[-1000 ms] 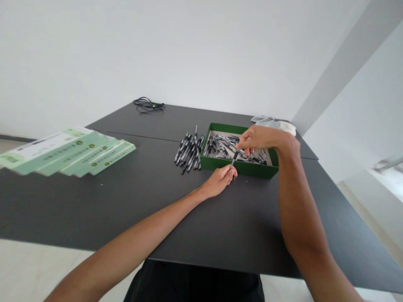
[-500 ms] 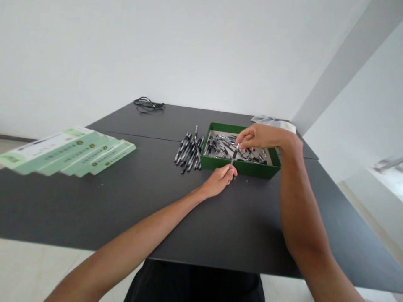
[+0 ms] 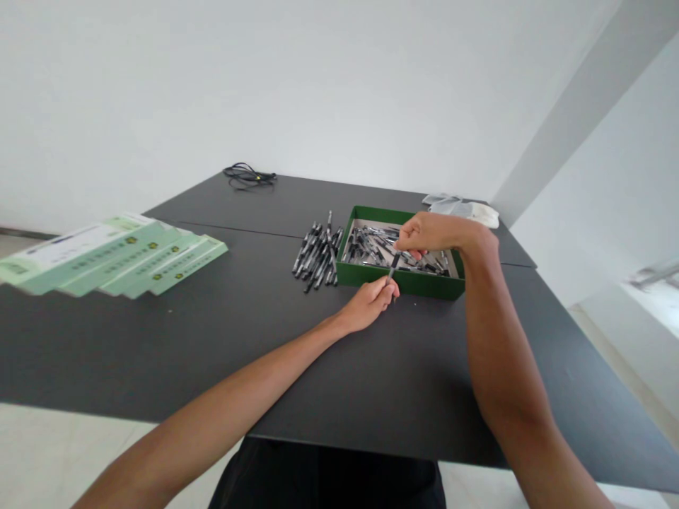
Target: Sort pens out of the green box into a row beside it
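My left hand (image 3: 370, 304) rests on the black table (image 3: 223, 332) in front of a green box (image 3: 403, 281) and pinches the lower end of a black pen (image 3: 393, 266), held upright. My right hand (image 3: 432, 232) hovers over the box and closes its fingers on the top end of the same pen. The box is filled with several black and silver pens (image 3: 379, 247). A loose pile of the same pens (image 3: 317, 256) lies on the table just left of the box.
A fanned stack of light green flat boxes (image 3: 114, 256) lies at the table's left edge. A coiled black cable (image 3: 248, 175) sits at the far side. White cloth or gloves (image 3: 462, 208) lie behind the green box.
My right hand lifted slightly above the pen's top half a second ago and has come back down onto it. The left hand has stayed in place.
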A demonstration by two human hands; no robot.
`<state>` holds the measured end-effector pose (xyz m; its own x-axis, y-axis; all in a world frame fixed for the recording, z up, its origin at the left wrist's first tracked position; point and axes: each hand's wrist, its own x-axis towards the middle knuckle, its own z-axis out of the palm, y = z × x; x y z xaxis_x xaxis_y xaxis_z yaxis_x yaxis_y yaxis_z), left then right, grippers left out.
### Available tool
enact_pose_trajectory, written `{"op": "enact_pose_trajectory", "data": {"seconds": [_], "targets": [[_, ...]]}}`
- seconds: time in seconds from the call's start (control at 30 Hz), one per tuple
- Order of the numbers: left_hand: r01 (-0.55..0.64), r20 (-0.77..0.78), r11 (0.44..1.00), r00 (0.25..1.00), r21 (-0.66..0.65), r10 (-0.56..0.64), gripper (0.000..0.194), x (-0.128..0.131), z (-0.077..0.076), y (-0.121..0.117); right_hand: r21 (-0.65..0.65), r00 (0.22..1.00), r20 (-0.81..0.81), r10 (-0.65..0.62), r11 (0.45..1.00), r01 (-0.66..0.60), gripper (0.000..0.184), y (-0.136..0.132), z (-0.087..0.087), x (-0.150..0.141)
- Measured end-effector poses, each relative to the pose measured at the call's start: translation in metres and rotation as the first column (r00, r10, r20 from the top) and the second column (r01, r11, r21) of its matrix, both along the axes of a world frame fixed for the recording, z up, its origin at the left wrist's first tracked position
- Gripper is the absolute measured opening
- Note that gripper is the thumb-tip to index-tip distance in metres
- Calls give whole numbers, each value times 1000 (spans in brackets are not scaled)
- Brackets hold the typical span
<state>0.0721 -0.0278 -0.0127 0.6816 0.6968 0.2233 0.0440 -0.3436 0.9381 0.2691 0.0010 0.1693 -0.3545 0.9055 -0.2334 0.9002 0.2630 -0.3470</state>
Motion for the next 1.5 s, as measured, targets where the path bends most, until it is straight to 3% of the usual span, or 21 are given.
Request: {"op": "enact_pose_trajectory", "data": {"seconds": [0.27, 0.4, 0.67, 0.8, 1.17, 1.37, 1.5], "targets": [[-4, 12, 1000, 1000, -9, 4, 47, 2, -3, 1, -3, 997, 50, -51, 999, 51, 33, -3, 1, -13], [-13, 17, 1000, 1000, -28, 13, 49, 2, -3, 1, 33, 995, 65, -73, 997, 71, 41, -3, 1, -12], [-7, 32, 999, 999, -43, 9, 49, 1, -3, 2, -65, 985, -153, 82, 993, -93, 33, 1, 5, 11], [-5, 32, 999, 999, -37, 7, 50, 0, -3, 1, -76, 977, -194, 90, 991, -106, 35, -2, 9, 10], [0, 9, 1000, 1000, -9, 0, 49, -1, 0, 1, -66, 989, -132, 71, 995, -80, 34, -3, 6, 7], [-13, 42, 999, 999, -32, 14, 48, 0, -1, 2, -53, 994, -79, 76, 995, -80, 53, 0, 3, 0], [-11, 70, 998, 997, -63, 15, 48, 1, -2, 2, -46, 997, -54, 47, 998, -49, 51, 3, -1, -4]]}}
